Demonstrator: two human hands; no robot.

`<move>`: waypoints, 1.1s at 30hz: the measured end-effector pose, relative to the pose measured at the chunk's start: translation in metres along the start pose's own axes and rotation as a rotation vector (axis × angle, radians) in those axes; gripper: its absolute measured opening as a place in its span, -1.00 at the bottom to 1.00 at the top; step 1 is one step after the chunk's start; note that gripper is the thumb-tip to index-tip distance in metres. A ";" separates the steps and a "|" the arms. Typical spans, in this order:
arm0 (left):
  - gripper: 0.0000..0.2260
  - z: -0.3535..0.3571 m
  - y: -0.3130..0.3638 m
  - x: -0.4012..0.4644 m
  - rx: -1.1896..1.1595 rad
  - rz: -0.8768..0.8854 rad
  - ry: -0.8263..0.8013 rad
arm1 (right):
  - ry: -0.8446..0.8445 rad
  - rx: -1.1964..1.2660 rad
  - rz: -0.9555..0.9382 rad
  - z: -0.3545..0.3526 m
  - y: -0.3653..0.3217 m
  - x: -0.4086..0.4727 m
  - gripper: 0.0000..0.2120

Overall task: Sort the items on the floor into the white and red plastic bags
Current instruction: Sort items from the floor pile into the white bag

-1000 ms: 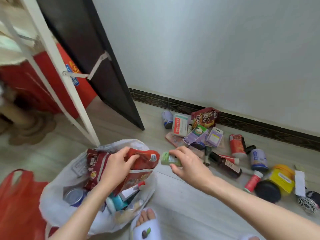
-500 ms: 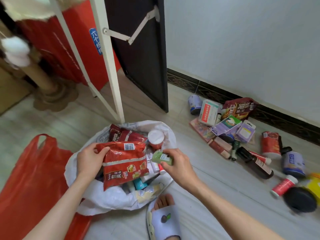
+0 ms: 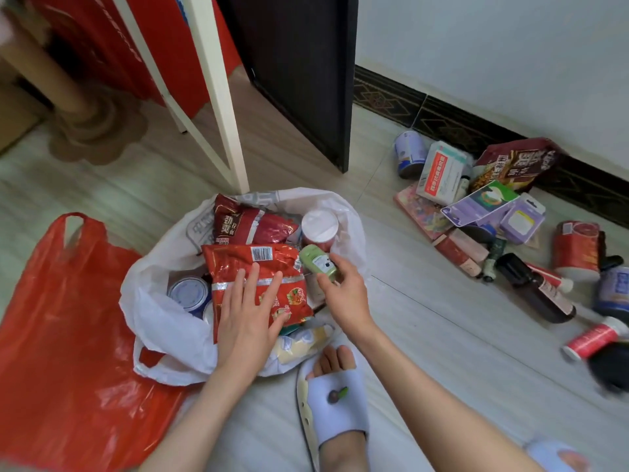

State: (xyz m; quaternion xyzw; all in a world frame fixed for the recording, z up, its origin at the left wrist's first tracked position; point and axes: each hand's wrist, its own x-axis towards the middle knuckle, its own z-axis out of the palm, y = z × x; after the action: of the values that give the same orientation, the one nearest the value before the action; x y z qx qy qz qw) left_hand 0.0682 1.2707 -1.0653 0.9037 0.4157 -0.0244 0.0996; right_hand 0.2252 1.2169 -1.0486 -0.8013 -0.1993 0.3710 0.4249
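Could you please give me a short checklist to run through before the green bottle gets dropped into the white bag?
1. Green bottle held securely: ok, the right hand pinches its lower end.
2. Bottle over the white bag mouth: ok, it hangs above the contents.
3. Bag mouth open: ok, the rim is spread wide.
4. Left hand out of the drop spot: ok, it presses flat on the red snack packet, beside the bottle.
5. Room under the bottle: cannot tell, the white-lidded jar and packets crowd that corner.
6. Red bag out of the way: ok, it lies flat to the left.
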 end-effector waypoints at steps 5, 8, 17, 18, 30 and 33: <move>-0.30 0.002 -0.004 0.005 -0.008 -0.002 -0.022 | -0.217 -0.318 -0.092 -0.003 0.017 0.003 -0.60; -0.35 -0.003 0.000 0.007 -0.007 -0.015 -0.064 | -0.262 -0.387 -0.113 -0.013 0.022 -0.002 -0.59; -0.46 -0.027 0.044 0.002 -0.108 0.220 -0.106 | -0.117 -0.463 -0.193 -0.094 0.046 -0.040 -0.50; -0.44 -0.029 0.056 0.006 -0.110 0.264 -0.113 | -0.094 -0.508 -0.193 -0.113 0.048 -0.041 -0.50; -0.48 -0.103 0.323 0.117 -0.004 0.908 0.107 | 0.205 -0.948 -0.167 -0.396 0.066 -0.063 -0.46; -0.44 -0.080 0.382 0.128 0.044 1.023 0.096 | 0.340 -0.828 0.005 -0.432 0.113 -0.075 -0.48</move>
State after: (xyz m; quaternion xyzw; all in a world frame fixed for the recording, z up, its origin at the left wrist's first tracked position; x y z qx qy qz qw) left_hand 0.4373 1.1395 -0.9424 0.9935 -0.0760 0.0602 0.0604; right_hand 0.5070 0.8759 -0.9536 -0.9540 -0.2565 0.1237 0.0942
